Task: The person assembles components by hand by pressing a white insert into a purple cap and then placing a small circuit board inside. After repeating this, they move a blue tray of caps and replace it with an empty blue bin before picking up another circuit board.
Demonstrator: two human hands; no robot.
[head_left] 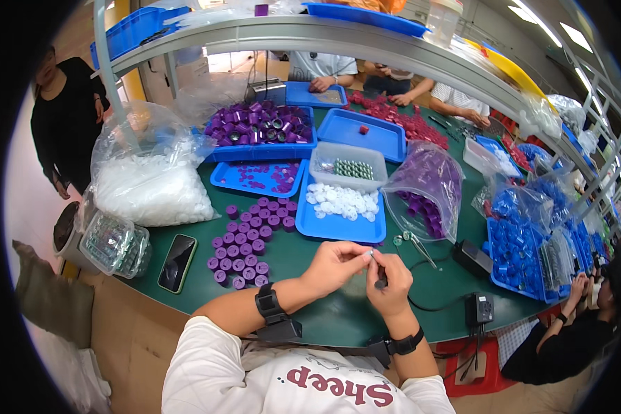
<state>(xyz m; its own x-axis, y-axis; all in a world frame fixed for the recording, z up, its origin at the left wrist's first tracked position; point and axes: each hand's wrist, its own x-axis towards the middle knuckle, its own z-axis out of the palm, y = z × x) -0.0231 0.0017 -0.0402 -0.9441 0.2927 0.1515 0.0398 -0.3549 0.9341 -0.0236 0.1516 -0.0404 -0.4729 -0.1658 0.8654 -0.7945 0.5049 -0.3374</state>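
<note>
My left hand (333,268) and my right hand (391,284) meet above the near edge of the green table, fingertips pinched together. Between them shows a small pale piece (370,254), too small to name. Something dark (381,281) sits under the curled fingers of my right hand; its kind is hidden. Just beyond my hands, a blue tray (312,226) bears white translucent plastic pieces (343,201) and a clear tub (317,164) of green metallic coils. To the left stand several purple caps (239,250) in rows. Metal tweezers (423,250) lie right of my hands.
A phone (178,262) and a bag of white pieces (155,186) lie left. Purple parts fill a blue bin (255,150) and a clear bag (428,186). Blue parts (514,252) and a black adapter (472,258) stand right. A metal shelf (290,33) spans above; co-workers sit around.
</note>
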